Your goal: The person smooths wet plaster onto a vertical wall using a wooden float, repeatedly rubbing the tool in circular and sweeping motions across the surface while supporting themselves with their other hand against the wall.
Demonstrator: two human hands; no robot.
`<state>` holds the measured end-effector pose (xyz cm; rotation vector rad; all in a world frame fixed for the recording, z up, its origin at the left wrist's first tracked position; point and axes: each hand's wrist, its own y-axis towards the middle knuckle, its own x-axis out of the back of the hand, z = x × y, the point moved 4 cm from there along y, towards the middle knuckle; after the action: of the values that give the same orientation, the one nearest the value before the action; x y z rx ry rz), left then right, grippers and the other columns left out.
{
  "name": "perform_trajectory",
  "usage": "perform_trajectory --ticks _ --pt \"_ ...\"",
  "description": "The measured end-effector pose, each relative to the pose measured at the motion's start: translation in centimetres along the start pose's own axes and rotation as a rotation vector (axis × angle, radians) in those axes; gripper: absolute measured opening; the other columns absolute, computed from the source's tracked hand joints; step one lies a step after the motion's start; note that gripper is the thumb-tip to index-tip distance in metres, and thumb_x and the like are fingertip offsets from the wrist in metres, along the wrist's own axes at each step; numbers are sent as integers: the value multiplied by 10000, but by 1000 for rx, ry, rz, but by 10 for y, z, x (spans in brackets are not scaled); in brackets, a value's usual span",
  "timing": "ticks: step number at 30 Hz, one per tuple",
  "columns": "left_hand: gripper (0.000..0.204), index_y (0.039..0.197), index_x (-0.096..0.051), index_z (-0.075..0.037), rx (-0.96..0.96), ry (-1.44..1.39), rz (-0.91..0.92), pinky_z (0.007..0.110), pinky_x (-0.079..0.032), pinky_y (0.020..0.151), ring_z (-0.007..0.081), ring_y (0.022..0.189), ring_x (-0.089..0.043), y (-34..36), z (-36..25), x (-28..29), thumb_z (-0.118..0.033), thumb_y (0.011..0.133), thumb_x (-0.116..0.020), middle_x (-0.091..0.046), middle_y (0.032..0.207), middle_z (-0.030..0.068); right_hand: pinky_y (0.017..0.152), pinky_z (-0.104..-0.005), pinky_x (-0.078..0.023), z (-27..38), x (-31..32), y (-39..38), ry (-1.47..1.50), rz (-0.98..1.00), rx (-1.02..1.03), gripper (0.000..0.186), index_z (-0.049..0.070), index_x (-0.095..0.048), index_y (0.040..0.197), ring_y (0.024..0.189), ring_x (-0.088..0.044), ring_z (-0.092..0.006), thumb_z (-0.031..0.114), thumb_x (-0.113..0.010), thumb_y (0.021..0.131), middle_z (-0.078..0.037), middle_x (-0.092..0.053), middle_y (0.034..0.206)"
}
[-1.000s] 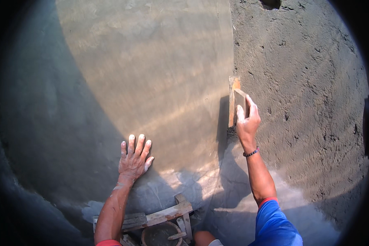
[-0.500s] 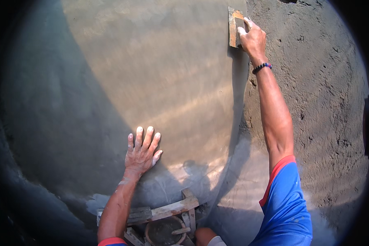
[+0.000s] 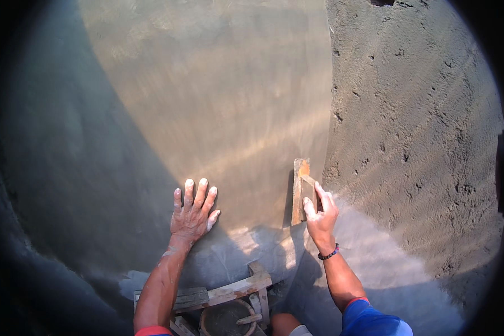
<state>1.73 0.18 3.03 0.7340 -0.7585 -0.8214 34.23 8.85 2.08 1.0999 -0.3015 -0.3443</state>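
Observation:
My left hand (image 3: 194, 213), dusted with grey-white, lies spread flat against a smooth grey plastered surface (image 3: 218, 101). To its right, my right hand (image 3: 320, 215) grips the handle of a wooden float (image 3: 298, 196) with an orange patch, held on the smooth plaster a little left of the boundary with rough, pitted render (image 3: 409, 129). A dark beaded bracelet sits on my right wrist.
At the bottom stands a rough wooden frame (image 3: 235, 288) with a round container (image 3: 221, 320) of grey material and a tool handle across it. Part of my bare leg shows beside it. A dark hole (image 3: 382, 2) is at the top of the rough area.
My right hand with the float went up to the top of the surface, then came down and left, lower than a second ago. My left hand stays spread, slightly right of where it was.

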Motion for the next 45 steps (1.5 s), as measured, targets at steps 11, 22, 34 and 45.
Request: perform_trajectory --ticks 11,22,34,45 --pt "676 1417 -511 -234 -20 -8 -7 603 -37 1207 399 1480 -224 1 -3 1 -570 846 -640 -317 1586 92 896 -498 -525 115 -17 414 -380 -355 442 470 71 -600 1316 985 -652 -426 225 -649 875 -257 -662 1077" --pt "675 1424 -508 -273 0 33 -4 583 -76 1215 331 1463 -276 1 1 3 -599 844 -626 -368 1558 28 920 -442 -517 41 -2 229 -250 -146 392 451 86 -591 1300 1050 -642 -378 115 -678 858 -199 -666 1115" --pt "672 1420 -505 -231 -22 -45 -3 608 -55 1205 401 1479 -229 4 -9 -1 -554 849 -649 -327 1584 93 727 -465 -539 79 -9 506 -264 -190 420 282 53 -671 1053 828 -666 -378 189 -620 812 -202 -699 898" --pt "708 1442 -489 -212 -17 -31 15 604 -73 1205 410 1477 -223 -2 -3 -1 -545 842 -663 -310 1590 98 851 -499 -512 5 -44 121 -221 107 169 528 92 -531 1358 948 -617 -443 76 -625 839 -241 -600 1080"
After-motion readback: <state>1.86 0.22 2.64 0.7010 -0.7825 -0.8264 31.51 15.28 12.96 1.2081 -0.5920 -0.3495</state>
